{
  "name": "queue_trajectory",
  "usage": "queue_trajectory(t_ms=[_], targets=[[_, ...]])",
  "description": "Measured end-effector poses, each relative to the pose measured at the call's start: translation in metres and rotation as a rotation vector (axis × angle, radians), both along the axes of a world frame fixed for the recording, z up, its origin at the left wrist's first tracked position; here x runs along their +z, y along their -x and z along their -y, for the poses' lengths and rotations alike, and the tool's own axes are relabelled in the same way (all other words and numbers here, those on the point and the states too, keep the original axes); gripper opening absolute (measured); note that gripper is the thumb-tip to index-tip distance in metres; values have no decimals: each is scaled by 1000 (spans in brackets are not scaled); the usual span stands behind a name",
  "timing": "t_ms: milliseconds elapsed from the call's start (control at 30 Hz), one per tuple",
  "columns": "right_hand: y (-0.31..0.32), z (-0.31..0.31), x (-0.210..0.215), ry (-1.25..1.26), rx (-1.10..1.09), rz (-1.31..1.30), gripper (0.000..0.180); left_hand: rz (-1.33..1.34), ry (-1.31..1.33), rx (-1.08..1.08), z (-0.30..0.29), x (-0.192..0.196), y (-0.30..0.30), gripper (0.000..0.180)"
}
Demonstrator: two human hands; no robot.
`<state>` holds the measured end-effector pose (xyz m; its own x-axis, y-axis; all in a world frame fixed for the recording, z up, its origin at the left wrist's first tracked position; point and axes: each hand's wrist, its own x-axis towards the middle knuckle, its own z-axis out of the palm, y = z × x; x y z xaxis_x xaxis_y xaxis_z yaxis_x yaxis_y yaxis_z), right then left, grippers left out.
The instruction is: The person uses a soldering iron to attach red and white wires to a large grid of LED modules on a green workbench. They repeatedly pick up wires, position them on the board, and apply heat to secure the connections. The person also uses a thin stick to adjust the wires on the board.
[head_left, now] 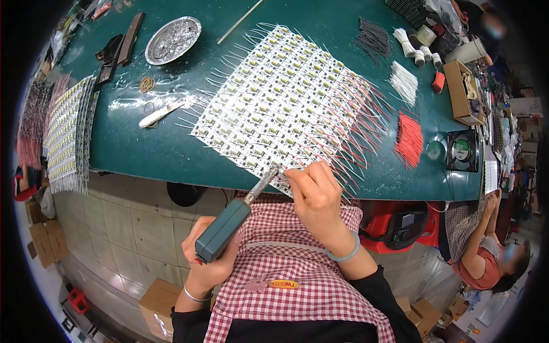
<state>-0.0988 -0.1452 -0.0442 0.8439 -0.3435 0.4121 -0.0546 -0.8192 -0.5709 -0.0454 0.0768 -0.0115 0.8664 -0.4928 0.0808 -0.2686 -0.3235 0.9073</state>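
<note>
My left hand [209, 251] is wrapped round the dark green handle of a soldering iron [224, 230]. Its metal tip reaches the near corner of a large panel of small white circuit boards [274, 94]. Beside that tip my right hand [316, 197] is closed in a pinch over the panel's near edge; what its fingertips hold is too small to make out. Rows of yellowish components cover the panel. White wires stick out along its far left side, and red and white wires along its right side.
Red wires [408, 139], white wires [404, 84] and black wires [373, 40] lie right of the panel, near a small fan [462, 150]. A metal dish [173, 40] and a white-handled tool [160, 114] lie left. More wired panels [70, 131] stand at the table's left edge.
</note>
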Motion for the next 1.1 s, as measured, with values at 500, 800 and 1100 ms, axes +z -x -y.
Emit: queue_trajectory(t_ms=[500, 800, 1100], targets=[[1, -1, -3, 24, -10, 3, 17, -19, 42, 50, -9, -4, 5, 24], [27, 8, 28, 16, -6, -73, 19, -80, 88, 91, -15, -7, 11, 27], [27, -9, 55, -45, 42, 52, 23, -212, 59, 150, -28, -8, 18, 29]])
